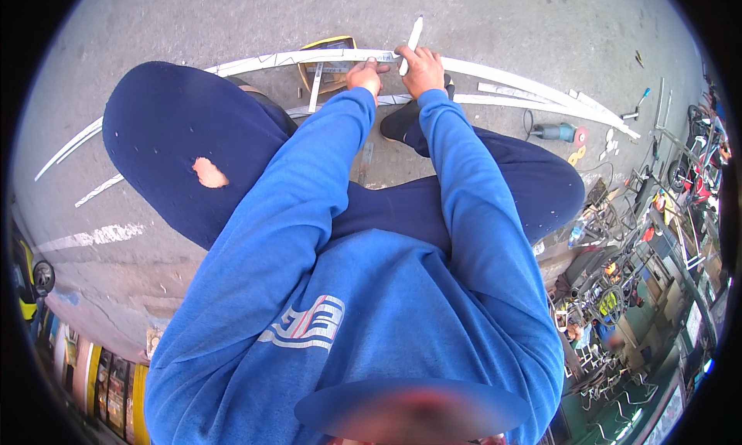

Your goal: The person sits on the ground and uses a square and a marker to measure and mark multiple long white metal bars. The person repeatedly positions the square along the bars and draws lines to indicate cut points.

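Note:
My right hand point(423, 71) is closed around a white marker pen point(413, 41), its dark-ended top pointing up and away from me. That hand rests at a long white metal strip point(309, 56) lying crosswise in front of me, with dark lines drawn along it. My left hand point(367, 77) holds the near edge of the same strip, just left of the pen, thumb and forefinger showing and the other fingers partly hidden. Closer to me runs a second white strip point(495, 100), and a short white piece point(315, 87) stands between the two on the left.
A yellow-edged box point(340, 43) sits behind the strip at left. On the right lie a teal angle grinder point(554, 132) with its cord, yellow discs point(576, 155) and a blue-handled tool point(643, 97). Tangled metal parts point(610, 290) crowd the far right. My bent knees flank the strips.

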{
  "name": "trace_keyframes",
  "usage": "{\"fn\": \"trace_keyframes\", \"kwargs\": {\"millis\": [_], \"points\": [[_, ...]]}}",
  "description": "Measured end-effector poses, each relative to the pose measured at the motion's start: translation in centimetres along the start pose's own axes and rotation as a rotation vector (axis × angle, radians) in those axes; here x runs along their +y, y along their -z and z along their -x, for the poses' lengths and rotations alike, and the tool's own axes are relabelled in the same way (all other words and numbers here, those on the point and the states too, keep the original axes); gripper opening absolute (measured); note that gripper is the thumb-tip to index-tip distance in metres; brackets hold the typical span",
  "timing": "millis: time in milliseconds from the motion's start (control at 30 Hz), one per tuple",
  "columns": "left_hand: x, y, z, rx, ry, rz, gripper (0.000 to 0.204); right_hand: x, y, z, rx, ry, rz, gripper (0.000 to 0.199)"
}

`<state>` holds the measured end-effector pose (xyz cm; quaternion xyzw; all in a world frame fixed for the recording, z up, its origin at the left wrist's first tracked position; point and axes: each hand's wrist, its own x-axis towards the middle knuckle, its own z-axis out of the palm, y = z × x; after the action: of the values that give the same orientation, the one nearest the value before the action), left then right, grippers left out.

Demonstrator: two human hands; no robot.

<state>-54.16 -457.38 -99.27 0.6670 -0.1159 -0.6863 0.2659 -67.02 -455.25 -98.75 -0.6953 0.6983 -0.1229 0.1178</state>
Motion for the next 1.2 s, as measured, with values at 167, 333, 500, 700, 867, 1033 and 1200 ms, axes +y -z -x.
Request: {"fn": "trace_keyframes", "kwargs": {"millis": [167,333,500,700,867,1033,1200], "points": [[-0.1,0.1,-0.2,-0.039,0.014,-0.098,0.032,-0.1,0.0,-0.1,-0.020,-0.039,0.000,0.038],[0.2,0.4,-0.3,-0.081,0.013,-0.154,0.035,0.3,0.6,-0.3,0.019,-0.097,-0.103,0.039],[0.3,-0.2,-0.1,-0.032,0.002,-0.114,0.037,1.9,2.0,-0.2,0.270,-0.533,-0.469,0.035],[-2.1,-0.2,-3.5,-0.008,0.017,-0.091,0.037,3.0,1.8,1.1,0.522,-0.754,-1.031,0.045],[-4.2,0.4,-7.0,-0.091,-0.029,-0.186,0.049,1.7,1.1,2.8,0.479,-0.782,-1.042,0.036],[-4.5,-0.1,-7.0,-0.003,-0.065,-0.168,0.040,-0.6,4.3,2.3,0.490,-0.853,-1.273,0.027],[-3.3,-0.4,-6.0,-0.001,-0.044,-0.161,0.034,-4.4,9.0,1.5,0.486,-1.007,-1.381,0.027]]}}
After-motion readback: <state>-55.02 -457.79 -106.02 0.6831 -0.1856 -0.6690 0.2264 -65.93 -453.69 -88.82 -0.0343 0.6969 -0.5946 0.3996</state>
